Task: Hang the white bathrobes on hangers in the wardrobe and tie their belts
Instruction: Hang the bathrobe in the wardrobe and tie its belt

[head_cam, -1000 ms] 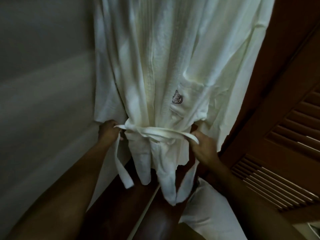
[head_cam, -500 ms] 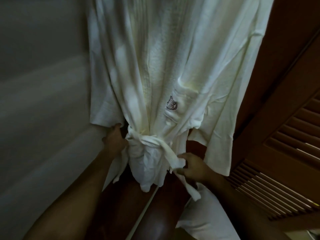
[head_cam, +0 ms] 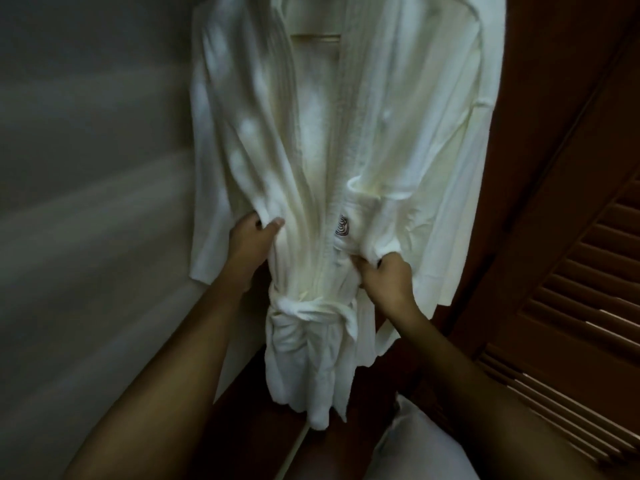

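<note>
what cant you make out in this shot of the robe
Head view, all:
- Hanger: only a wooden bar shows at the neck; hook and rail cut off by the top edge.
- Belt knot: folds and dim light hide how it is tied.
- Emblem on the bathrobe: too small and blurred to read.
- Pale thing at bottom edge: cut off, unidentifiable.

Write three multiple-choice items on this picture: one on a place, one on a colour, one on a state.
1. On which side of the bathrobe does the louvred door stand in the picture? A left; B right; C below.
2. What colour is the bathrobe? A white; B blue; C red.
3. The belt is: A knotted round the robe; B lying on the floor; C stretched between both hands.

Answers: B, the slats show at the right edge. A, the cloth is white throughout. A, it cinches the waist below the left hand and right hand, which grip the robe's cloth.
</note>
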`<action>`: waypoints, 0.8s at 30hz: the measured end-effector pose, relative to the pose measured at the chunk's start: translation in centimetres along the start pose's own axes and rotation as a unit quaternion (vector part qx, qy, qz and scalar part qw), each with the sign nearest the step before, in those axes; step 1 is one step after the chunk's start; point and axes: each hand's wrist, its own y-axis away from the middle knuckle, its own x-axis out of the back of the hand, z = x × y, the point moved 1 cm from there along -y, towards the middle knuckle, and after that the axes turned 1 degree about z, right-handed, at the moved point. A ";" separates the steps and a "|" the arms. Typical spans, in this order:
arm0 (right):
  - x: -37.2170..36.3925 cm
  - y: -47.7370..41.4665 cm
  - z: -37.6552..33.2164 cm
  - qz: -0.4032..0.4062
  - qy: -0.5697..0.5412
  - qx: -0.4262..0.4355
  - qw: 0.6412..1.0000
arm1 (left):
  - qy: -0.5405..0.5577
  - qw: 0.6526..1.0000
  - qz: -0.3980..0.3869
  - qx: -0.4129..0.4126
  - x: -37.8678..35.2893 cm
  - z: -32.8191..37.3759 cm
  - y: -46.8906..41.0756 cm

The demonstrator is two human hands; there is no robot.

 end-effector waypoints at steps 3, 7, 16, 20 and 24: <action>0.7 1.0 1.2 0.086 -0.061 0.011 0.994 | -0.024 0.995 0.092 -0.004 0.6 -0.4 0.8; -1.2 1.9 6.4 -0.091 -0.005 -0.005 0.996 | 0.002 0.995 -0.037 0.094 -0.8 -5.8 3.6; -4.5 5.0 9.5 -0.184 0.121 -0.064 0.973 | -0.177 0.963 -0.114 0.166 -1.8 -12.3 9.3; -3.9 5.6 4.6 -0.094 -0.027 -0.056 0.994 | -0.135 0.985 0.039 0.099 -2.1 -7.2 8.8; -6.6 8.8 5.0 -0.235 -0.018 -0.009 0.972 | -0.059 0.993 -0.058 0.090 -4.0 -9.8 12.3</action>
